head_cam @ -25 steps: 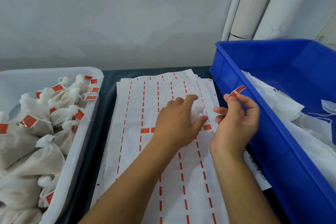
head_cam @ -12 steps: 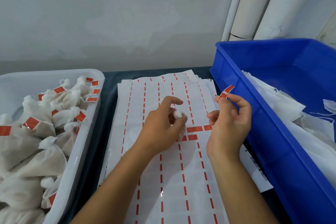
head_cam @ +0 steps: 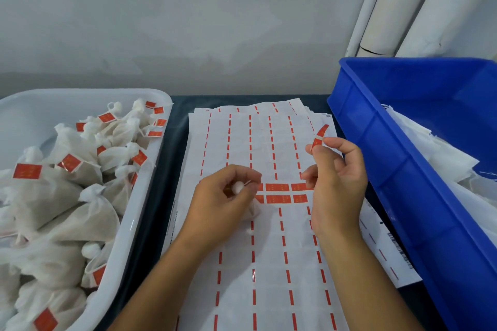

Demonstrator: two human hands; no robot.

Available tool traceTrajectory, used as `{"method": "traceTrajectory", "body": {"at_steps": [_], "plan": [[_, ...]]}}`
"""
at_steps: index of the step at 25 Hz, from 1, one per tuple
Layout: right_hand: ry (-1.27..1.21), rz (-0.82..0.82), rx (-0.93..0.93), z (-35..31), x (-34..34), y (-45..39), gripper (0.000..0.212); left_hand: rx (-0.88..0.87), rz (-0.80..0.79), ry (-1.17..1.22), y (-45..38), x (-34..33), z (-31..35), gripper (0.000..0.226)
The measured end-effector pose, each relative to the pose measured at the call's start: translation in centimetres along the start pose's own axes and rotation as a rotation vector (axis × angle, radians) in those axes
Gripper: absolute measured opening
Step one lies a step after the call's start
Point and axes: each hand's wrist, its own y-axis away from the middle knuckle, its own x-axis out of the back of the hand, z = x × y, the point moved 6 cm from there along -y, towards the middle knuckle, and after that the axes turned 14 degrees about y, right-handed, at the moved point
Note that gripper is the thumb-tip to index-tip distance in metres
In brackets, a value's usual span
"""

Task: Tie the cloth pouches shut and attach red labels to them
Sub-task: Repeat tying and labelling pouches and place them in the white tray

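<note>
My left hand (head_cam: 223, 201) grips a small white cloth pouch (head_cam: 238, 187) over the middle of the label sheets; only the pouch's knotted top and a bit of its lower edge show past my fingers. My right hand (head_cam: 336, 177) pinches a peeled red label (head_cam: 320, 136) between thumb and forefinger, held up a little to the right of the pouch. Beneath both hands lies a stack of white backing sheets (head_cam: 269, 263) with a few whole red labels (head_cam: 278, 193) left in two short rows.
A white tray (head_cam: 134, 223) on the left holds several tied pouches with red labels (head_cam: 68, 162). A blue bin (head_cam: 390, 183) on the right contains loose white cloth. White tubes lean on the wall at the back right.
My left hand has drawn back toward me and turned, lifting the pouch's knotted top into view. My right hand has shifted slightly left with the label still pinched.
</note>
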Motion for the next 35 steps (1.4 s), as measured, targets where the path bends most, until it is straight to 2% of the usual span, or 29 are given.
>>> {"method": "traceTrajectory", "body": {"at_steps": [8,13,20,26,29,33,35], "plan": [[0.188,-0.428,0.220,-1.1,-3.2,1.8,0.006,-0.060,0.038,0.144,0.2,0.7,0.8,0.029],[0.270,-0.634,0.316,-1.6,-3.7,2.8,0.017,-0.011,-0.005,0.208,0.3,0.9,0.7,0.036],[0.494,-0.623,0.500,-2.2,-3.3,2.7,0.021,0.029,-0.104,0.165,0.7,0.1,0.7,0.034],[0.568,-0.601,0.550,-2.2,-3.2,2.7,0.024,-0.003,-0.105,0.233,0.8,-0.2,1.0,0.023],[0.585,-0.570,0.522,-2.2,-3.2,2.6,0.025,-0.008,-0.085,0.273,0.8,-0.1,1.1,0.029],[0.565,-0.579,0.389,-1.7,-3.2,2.3,0.035,-0.004,-0.082,0.293,0.8,-0.2,1.2,0.038],[0.510,-0.623,0.363,-1.4,-3.5,2.4,0.025,-0.015,-0.077,0.297,0.8,-0.3,1.4,0.040]]}}
